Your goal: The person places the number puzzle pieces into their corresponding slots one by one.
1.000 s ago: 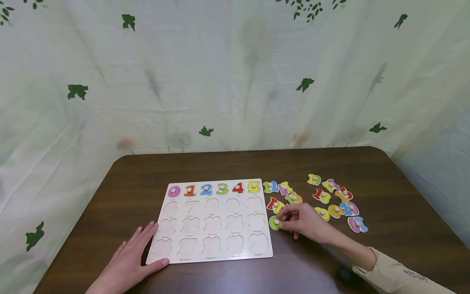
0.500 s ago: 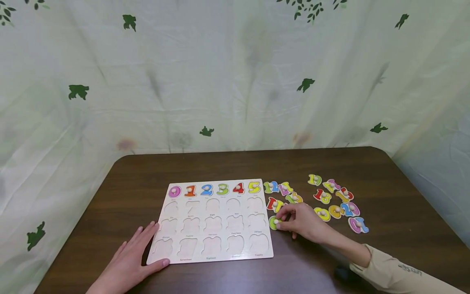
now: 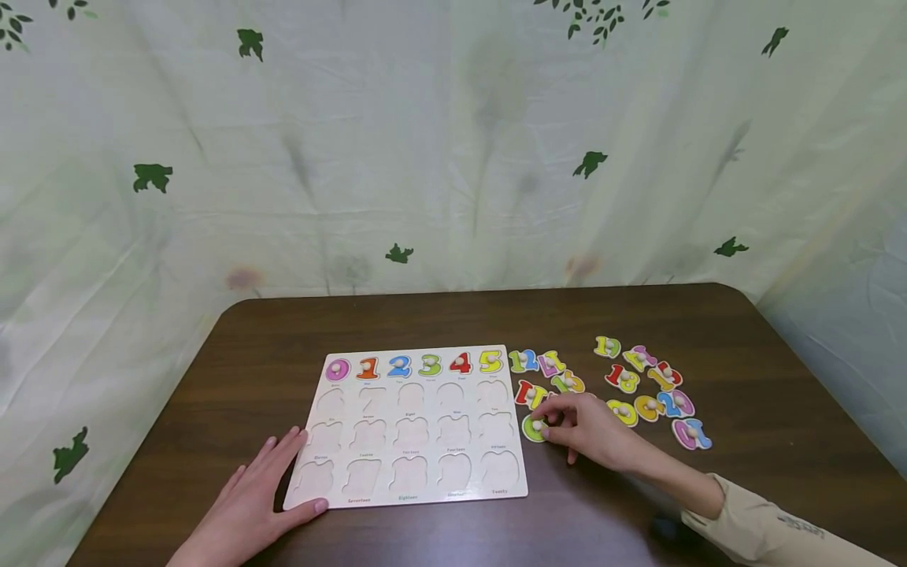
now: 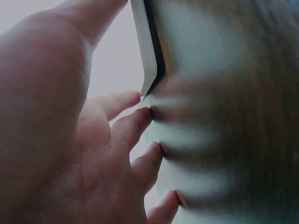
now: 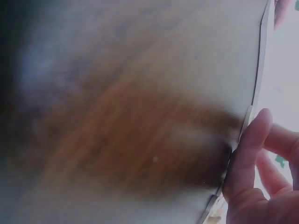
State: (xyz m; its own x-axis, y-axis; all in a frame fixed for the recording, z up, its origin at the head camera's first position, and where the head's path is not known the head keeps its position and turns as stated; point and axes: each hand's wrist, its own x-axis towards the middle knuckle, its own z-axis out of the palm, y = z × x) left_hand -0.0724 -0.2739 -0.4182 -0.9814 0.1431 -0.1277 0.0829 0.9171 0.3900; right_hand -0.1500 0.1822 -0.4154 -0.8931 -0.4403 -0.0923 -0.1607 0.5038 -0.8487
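A white number puzzle board [image 3: 418, 504] lies on the table, with coloured pieces 0 to 5 in its top row and bare recesses below. My left hand [image 3: 248, 496] lies at the board's left edge, fingers spread, thumb on the near left corner. In the left wrist view, the left hand's fingertips [image 4: 156, 149] rest on the table by the board's corner. My right hand [image 3: 584, 429] pinches the knob of a green rounded number puzzle piece [image 3: 527, 429] beside the board's right edge. Its fingers cover part of that piece. The right wrist view shows the right thumb [image 5: 252, 144] low over the table.
Close by the board's upper right sit several loose number pieces, including a 12 [image 3: 523, 361] and a red-and-yellow 11 [image 3: 530, 394]. Farther right, another group holds an 18 [image 3: 621, 379] and a 20 [image 3: 675, 403]. A patterned curtain [image 3: 453, 157] hangs behind the dark wooden table [image 3: 439, 319].
The green piece has shifted slightly right and away from the board's edge, under the right hand's fingers. My left hand and the board have stayed in place.
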